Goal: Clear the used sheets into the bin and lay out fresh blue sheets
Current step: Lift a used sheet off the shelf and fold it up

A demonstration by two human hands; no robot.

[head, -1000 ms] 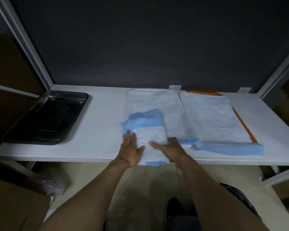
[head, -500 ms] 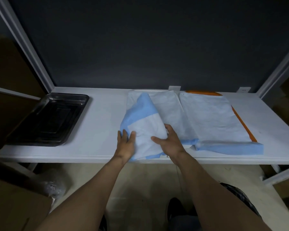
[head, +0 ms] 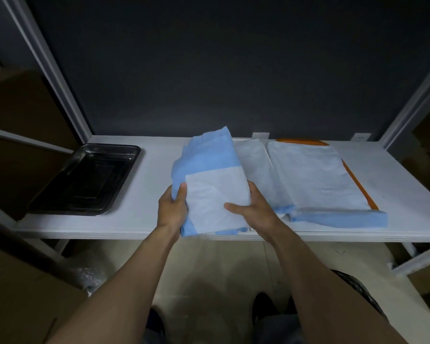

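Note:
A folded blue and white sheet (head: 209, 175) is lifted off the white table (head: 154, 155) near its front edge, tilted up toward me. My left hand (head: 171, 207) grips its left edge, thumb on top. My right hand (head: 253, 207) holds its right side, thumb across the white face. Beneath and to the right, a flat white sheet (head: 256, 170) lies on the table. Beside that lies another white sheet (head: 313, 175) with a blue folded front edge (head: 345, 217).
A dark metal tray (head: 85, 180) sits at the table's left end. An orange board (head: 358, 187) shows under the right sheet. Cardboard boxes (head: 18, 301) and a plastic bag (head: 87, 276) are on the floor at left. White frame posts (head: 50, 70) flank the table.
The folded sheet went from lying flat under my hands to being raised and opened upward, its blue part now standing higher. Both hands shifted from pressing on top to gripping its sides.

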